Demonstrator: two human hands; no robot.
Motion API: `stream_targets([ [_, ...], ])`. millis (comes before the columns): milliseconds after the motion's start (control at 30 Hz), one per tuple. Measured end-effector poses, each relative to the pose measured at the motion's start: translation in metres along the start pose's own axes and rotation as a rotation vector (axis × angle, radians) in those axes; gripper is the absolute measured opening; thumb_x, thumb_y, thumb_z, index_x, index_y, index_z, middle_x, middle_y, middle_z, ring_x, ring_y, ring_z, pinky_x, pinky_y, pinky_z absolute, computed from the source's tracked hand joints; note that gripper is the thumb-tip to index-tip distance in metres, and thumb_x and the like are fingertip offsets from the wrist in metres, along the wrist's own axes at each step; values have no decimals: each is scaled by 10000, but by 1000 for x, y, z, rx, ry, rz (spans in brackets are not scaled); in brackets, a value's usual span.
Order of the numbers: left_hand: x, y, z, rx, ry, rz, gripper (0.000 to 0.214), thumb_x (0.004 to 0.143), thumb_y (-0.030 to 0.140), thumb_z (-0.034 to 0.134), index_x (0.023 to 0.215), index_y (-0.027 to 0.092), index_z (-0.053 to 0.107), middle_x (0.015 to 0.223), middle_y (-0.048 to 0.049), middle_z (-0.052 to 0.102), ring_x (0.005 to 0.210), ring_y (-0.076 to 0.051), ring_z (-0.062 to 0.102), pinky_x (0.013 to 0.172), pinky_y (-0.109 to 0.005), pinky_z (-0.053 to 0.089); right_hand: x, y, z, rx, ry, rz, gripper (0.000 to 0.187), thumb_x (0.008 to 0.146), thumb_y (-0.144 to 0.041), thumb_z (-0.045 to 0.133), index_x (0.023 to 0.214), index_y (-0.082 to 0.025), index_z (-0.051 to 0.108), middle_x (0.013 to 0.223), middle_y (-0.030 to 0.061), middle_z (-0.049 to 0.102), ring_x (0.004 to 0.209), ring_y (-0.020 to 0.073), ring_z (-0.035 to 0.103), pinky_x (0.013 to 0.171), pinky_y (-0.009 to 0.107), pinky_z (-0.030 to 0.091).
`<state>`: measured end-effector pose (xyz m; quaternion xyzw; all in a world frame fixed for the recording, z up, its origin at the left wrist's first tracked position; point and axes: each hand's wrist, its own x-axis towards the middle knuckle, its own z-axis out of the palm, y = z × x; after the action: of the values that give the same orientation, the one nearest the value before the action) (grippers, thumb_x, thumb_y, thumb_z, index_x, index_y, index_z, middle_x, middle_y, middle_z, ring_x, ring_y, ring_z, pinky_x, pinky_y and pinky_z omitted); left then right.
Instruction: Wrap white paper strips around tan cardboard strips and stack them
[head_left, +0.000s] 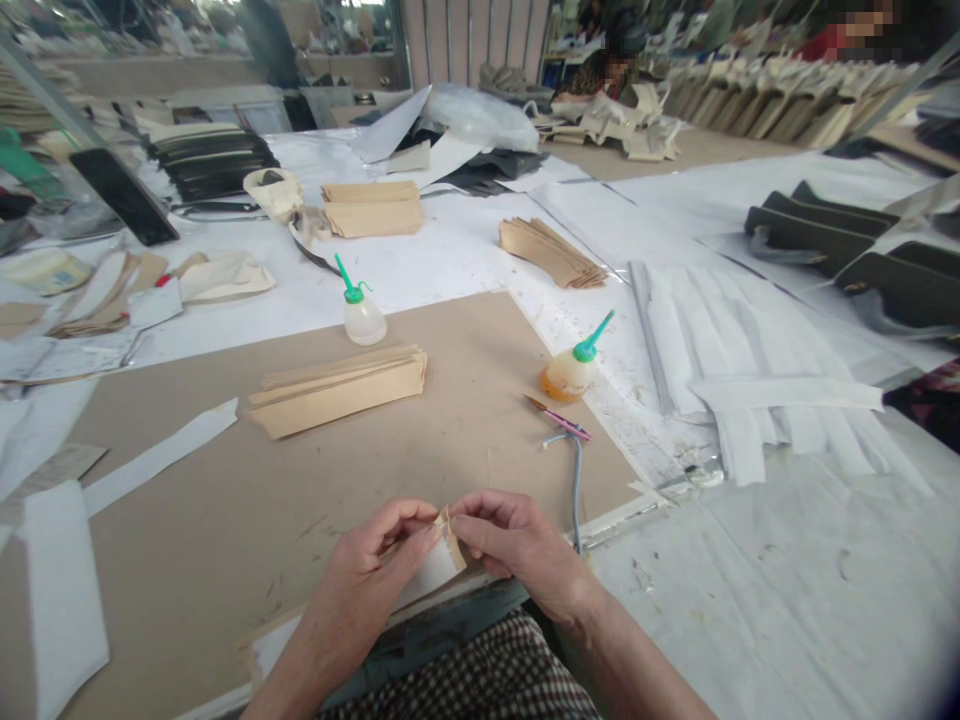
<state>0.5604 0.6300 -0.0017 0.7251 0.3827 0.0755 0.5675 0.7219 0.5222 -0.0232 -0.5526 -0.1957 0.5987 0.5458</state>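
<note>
My left hand (pixel 375 560) and my right hand (pixel 510 535) meet at the near edge of a brown board (pixel 225 520). Both pinch a small tan strip (pixel 448 535) with a white backing, its end folded up between the fingertips. A stack of tan strips (pixel 337 390) lies on the board farther out. A brush with a pink handle (pixel 559 418) rests at the board's right edge, next to an amber glue bottle with a green nozzle (pixel 574 370). A second, clear bottle with a green nozzle (pixel 362 315) stands behind the stack.
White paper strips (pixel 750 400) are spread at the right. More tan stacks (pixel 373 208) (pixel 551 252) lie farther back, with black pieces (pixel 847 250) at the far right. A white strip (pixel 161 455) lies left on the board. Other people sit at the back.
</note>
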Motion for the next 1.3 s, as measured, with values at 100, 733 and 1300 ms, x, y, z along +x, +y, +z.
stream_targets([
  [100, 1, -1, 1, -39, 14, -17, 335, 896, 505, 612, 1040, 212, 683, 858, -9, 722, 777, -165, 644, 690, -236, 469, -2, 0, 0, 5, -4, -13, 375, 818, -507, 765, 939, -155, 721, 655, -35, 517, 541, 64, 347, 464, 192, 225],
  [733, 6, -2, 9, 38, 79, 37, 291, 895, 492, 601, 936, 208, 647, 807, 6, 722, 711, -147, 627, 637, -231, 457, -3, 14, 14, -50, 173, -151, 350, 906, -510, 641, 882, -161, 661, 654, -47, 439, 563, 88, 332, 494, 217, 246],
  [1300, 8, -2, 2, -44, -40, -17, 362, 871, 505, 623, 1066, 201, 643, 891, -21, 738, 810, -177, 662, 715, -259, 496, -2, 9, 2, -233, 143, -104, 248, 909, -391, 613, 897, -161, 705, 650, -41, 510, 566, 89, 384, 509, 211, 281],
])
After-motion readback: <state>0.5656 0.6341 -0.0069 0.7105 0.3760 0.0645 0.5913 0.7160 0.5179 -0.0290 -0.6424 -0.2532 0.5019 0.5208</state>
